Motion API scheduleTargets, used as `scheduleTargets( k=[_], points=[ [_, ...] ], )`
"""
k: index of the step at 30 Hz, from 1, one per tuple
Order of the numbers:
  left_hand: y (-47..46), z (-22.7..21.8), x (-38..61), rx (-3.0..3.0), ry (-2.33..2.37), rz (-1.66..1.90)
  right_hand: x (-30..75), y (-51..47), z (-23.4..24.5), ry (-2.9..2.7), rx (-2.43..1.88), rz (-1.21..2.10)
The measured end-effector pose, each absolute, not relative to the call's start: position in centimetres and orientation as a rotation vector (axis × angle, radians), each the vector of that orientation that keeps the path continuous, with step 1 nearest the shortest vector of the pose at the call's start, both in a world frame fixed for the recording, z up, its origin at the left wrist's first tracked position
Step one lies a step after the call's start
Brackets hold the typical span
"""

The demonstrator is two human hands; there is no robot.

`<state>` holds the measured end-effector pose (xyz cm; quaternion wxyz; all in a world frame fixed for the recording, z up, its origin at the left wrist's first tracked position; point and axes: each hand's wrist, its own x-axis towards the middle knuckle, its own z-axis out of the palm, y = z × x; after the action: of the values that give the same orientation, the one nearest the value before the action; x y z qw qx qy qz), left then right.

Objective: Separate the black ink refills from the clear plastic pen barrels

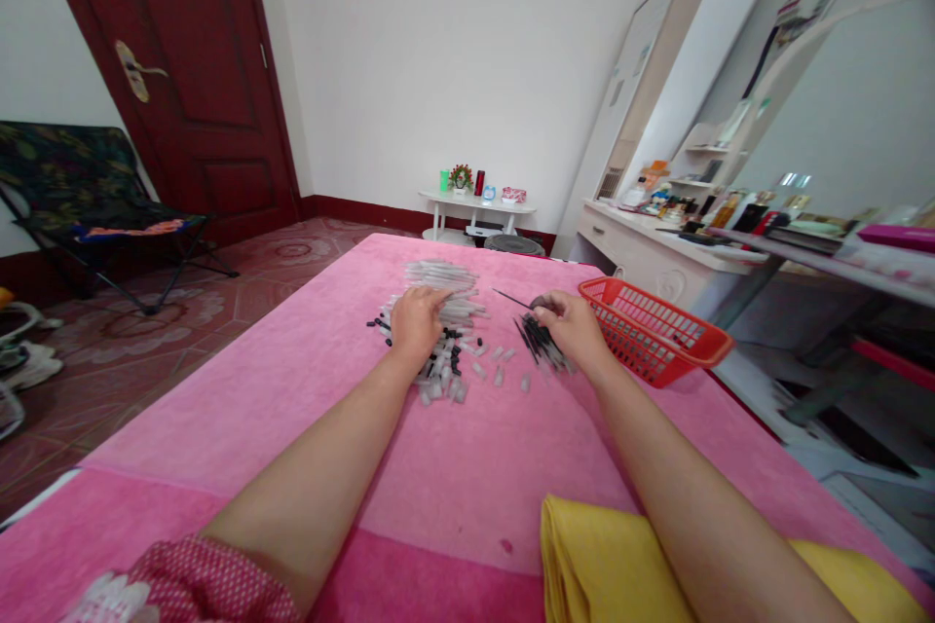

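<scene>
On the pink cloth lies a pile of clear, whitish pen barrels. Black and clear caps are heaped at its near side. My left hand is over the pile with its fingers curled down; what they hold, if anything, is hidden. My right hand pinches a thin dark pen refill, whose tip points left toward the barrels. Beneath that hand, a bundle of black-tipped refills rests on the cloth. Several loose clear caps are scattered between my hands.
A red plastic basket stands at the right edge, close to my right forearm. Folded yellow cloth lies under that forearm. Beyond are a low white table, a dressing table and a folding chair.
</scene>
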<state>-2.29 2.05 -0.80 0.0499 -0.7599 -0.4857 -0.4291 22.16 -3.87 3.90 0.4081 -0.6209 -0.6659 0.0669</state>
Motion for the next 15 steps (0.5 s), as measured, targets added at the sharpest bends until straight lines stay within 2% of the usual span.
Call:
scheduleTargets(
  k=[15],
  points=[
    [1.7,-0.4,-2.1,-2.496,-1.321,-1.240,21.3,-5.2,5.1,-1.862,-1.746,-0.060]
  ],
)
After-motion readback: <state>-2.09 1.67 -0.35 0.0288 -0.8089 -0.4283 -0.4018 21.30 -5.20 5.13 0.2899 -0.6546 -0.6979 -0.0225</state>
